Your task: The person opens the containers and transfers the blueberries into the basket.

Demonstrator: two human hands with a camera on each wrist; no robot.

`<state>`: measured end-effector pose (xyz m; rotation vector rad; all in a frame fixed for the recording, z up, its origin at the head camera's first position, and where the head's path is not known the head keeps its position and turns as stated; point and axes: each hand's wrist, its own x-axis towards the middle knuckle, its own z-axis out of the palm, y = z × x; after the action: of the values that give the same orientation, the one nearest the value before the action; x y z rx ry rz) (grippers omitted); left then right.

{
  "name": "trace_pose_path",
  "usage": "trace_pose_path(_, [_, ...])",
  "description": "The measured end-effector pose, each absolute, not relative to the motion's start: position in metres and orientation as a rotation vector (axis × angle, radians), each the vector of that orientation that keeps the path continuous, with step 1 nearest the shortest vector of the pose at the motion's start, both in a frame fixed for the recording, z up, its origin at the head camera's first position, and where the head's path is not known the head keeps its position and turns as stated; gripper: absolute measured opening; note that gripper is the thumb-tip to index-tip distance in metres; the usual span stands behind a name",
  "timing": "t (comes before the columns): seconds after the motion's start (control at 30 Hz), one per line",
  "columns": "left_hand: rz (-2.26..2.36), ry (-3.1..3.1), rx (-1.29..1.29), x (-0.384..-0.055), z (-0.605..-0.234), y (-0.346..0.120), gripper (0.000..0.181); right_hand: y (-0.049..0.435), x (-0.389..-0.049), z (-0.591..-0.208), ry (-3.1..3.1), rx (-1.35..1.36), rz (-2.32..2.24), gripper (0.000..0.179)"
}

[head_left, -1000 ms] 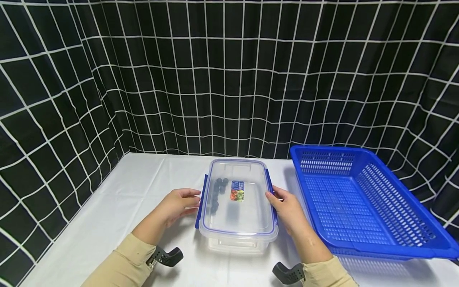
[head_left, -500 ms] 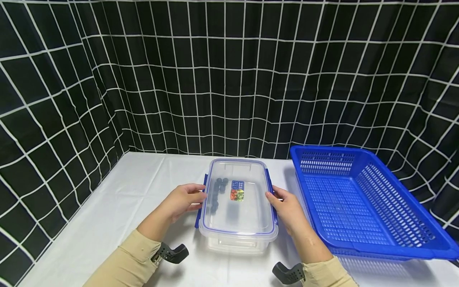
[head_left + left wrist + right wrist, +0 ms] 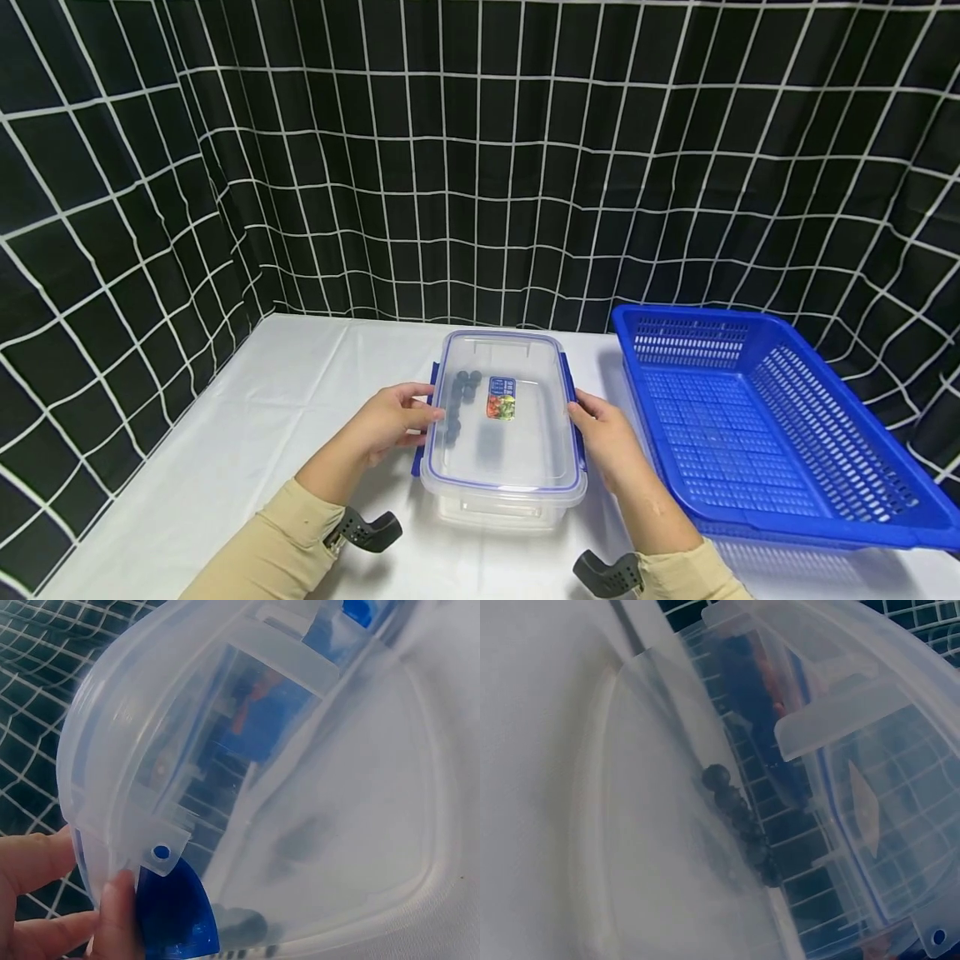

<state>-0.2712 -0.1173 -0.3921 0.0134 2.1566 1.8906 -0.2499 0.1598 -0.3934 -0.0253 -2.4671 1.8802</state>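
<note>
A clear plastic food container, lid on, stands on the white cloth in the head view. Several dark round balls, like blueberries, show through the lid near its left side. My left hand grips the left edge, thumb over the rim and fingers beside the blue clip. On the opposite edge my right hand holds on, its thumb at the lid's rim and its fingers partly hidden behind the right clip. A coloured label sits mid-lid. In the right wrist view the balls lie in a row.
A large blue plastic basket stands to the right, close to my right forearm. White cloth covers the table. Behind and at the left hangs a black curtain with a white grid.
My left hand has moved right, from just beside the container onto its left edge, with the thumb now over the rim. My right hand stays at the right edge. The head view has shifted slightly.
</note>
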Motion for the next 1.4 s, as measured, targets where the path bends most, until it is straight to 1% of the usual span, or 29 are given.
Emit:
trace_pose_path(0.5, [1.984,2.124,0.036,-0.2702,-0.3947,-0.1152,0.049,0.1604,-0.2463,-0.3901,-2.44,-0.032,1.887,0.039])
trace_pose_path(0.9, [1.984,2.112,0.044,-0.2713,-0.4007,-0.1168,0.051,0.1585,-0.2457,-0.3925,-2.455,-0.059,1.866,0.039])
trace_pose_path(1.4, [1.947,2.122,0.061,-0.2729,-0.3992,-0.1169,0.053,0.1614,-0.2458,-0.3957,-2.428,-0.073,1.928,0.04])
